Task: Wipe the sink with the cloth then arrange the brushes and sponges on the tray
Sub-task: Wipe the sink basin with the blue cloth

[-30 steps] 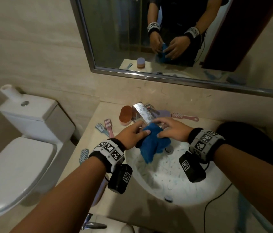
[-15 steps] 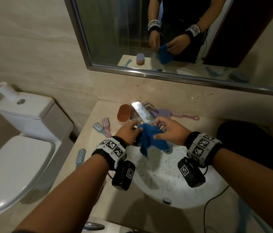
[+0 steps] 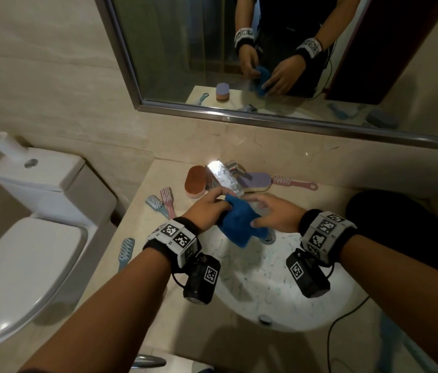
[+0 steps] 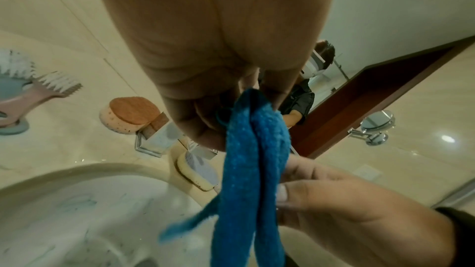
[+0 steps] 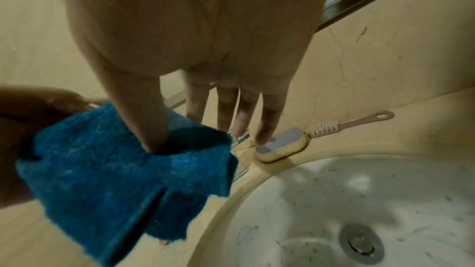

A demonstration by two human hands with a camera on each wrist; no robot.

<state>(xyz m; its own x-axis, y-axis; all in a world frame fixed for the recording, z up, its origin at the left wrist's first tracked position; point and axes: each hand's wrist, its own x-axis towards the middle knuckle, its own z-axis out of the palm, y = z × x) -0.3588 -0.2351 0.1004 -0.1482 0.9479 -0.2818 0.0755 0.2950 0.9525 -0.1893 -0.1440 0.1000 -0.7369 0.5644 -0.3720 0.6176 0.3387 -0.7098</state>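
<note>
Basically both hands are hovering over the back rim of the round white marbled sink basin, just in front of the chrome square faucet. Left hand is pinching the bunched blue terry cloth at its top edge, fingers curled round it; cloth is hanging folded over the basin, not touching it as far as the head view is showing. Right hand is lying mostly flat, fingers straight, thumb pressing against the cloth's side. Right wrist view is showing what the head view is not: the thumb tip is dipping into a fold of the cloth while the four fingers are pointing free toward the faucet, gripping nothing. Left wrist view is showing the cloth doubled lengthwise, trapped between thumb and fingers. Only the head view is catching the flat black round tray on the counter to the right, plus the pink and blue brushes and another blue brush lying left of the basin. Orange oval sponge is sitting left of the faucet, purple-topped yellow sponge and long pink-handled brush to its right.
</note>
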